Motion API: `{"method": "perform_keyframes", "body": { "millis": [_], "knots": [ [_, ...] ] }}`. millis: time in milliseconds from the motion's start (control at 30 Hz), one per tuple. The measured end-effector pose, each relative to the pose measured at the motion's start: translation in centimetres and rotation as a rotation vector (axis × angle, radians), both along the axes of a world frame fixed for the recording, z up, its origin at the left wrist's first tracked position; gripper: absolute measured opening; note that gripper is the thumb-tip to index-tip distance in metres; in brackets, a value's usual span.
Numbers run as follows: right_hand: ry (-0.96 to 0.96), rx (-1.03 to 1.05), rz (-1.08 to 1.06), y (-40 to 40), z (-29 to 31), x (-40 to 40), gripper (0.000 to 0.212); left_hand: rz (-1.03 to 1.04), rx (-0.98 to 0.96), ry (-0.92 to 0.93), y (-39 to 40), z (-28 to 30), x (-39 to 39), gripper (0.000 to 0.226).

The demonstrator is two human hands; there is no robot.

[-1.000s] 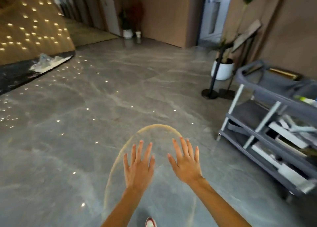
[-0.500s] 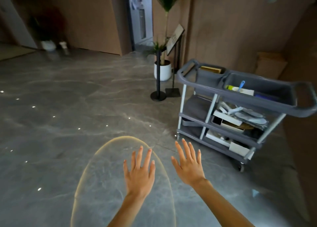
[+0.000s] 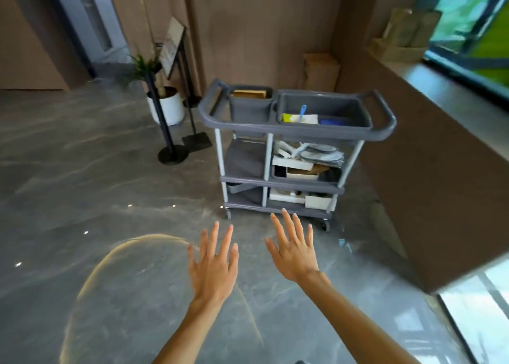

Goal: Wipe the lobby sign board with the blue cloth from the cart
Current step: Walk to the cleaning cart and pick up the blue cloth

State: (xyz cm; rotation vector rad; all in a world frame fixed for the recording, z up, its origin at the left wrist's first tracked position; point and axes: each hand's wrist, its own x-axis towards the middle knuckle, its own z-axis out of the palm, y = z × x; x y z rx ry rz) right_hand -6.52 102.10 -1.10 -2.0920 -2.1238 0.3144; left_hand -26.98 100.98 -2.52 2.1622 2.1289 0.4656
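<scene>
A grey three-shelf cart stands ahead against the brown wall. In its top right bin lies the blue cloth, beside a yellow-and-white item with a blue handle. The sign board tilts on a black stand to the left of the cart, behind a plant. My left hand and my right hand are stretched out low in front of me, fingers spread, holding nothing. Both hands are well short of the cart.
A white plant pot and a black post with a round base stand left of the cart. A brown counter runs along the right. The cart's lower shelves hold boxes and cloths. Grey marble floor lies between me and the cart.
The view has swung to the right and come closer, so the cart now sits ahead in the centre. My hands stay spread and empty in front of me.
</scene>
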Motion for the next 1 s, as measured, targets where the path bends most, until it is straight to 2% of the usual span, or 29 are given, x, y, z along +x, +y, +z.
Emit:
{"method": "perform_keyframes", "body": {
  "millis": [367, 733, 1000],
  "knots": [
    [-0.044, 0.020, -0.186, 7.9, -0.2, 7.5, 0.068, -0.169, 0.063, -0.027, 12.2, 0.2, 7.3, 0.053],
    [-0.039, 0.042, -0.194, 21.1, 1.5, 18.9, 0.068, -0.201, 0.092, -0.014, 26.1, 1.9, 18.9, 0.056],
    [-0.049, 0.075, -0.204, 29.1, 2.3, 25.6, 0.069, -0.190, 0.122, 0.030, 34.4, 3.6, 24.3, 0.053]
  ]
}}
